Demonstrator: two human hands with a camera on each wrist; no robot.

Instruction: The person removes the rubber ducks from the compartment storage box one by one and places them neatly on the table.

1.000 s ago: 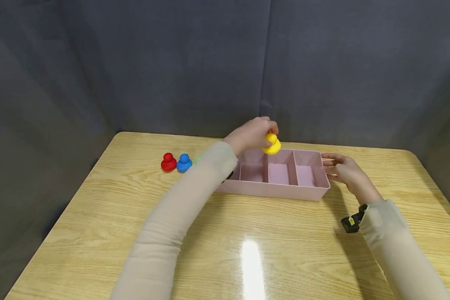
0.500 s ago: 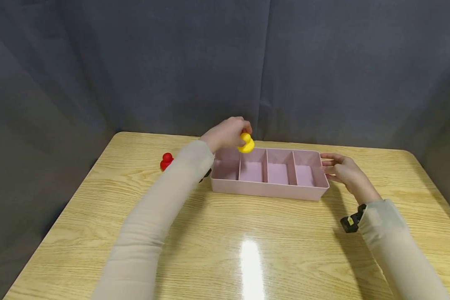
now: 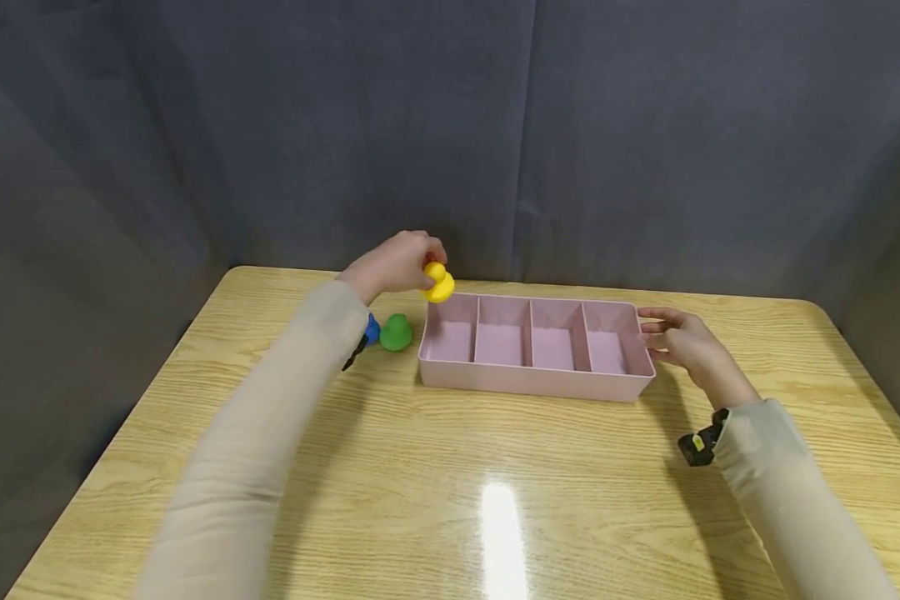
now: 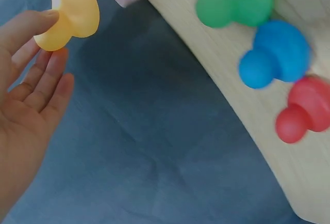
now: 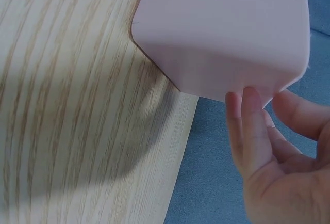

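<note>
Pinched between thumb and fingertips, the yellow toy [image 3: 438,282] hangs from the left hand [image 3: 390,265] in the air, just above the far left corner of the pink tray [image 3: 537,385]; the wrist view shows the same yellow toy [image 4: 69,11] held at its edge, the other fingers [image 4: 44,79] of that hand straight and relaxed. It is a small, smooth, glossy plastic figure, a rounded knob on a wider flared body, plain yellow all over; no brand, label or writing can be read on it or on anything nearby.

Below and to the left of the grip, on the wooden table [image 3: 495,500], stands a green toy [image 3: 396,332] of the same shape, with a blue toy [image 3: 372,328] just beyond it, partly hidden by the sleeve; the left wrist view adds a red toy [image 4: 304,114] next in that row. The tray, long and divided into four compartments, lies to the right of the grip; at its far end the right hand [image 3: 682,342] rests with straight fingers against the short wall, holding nothing.
</note>
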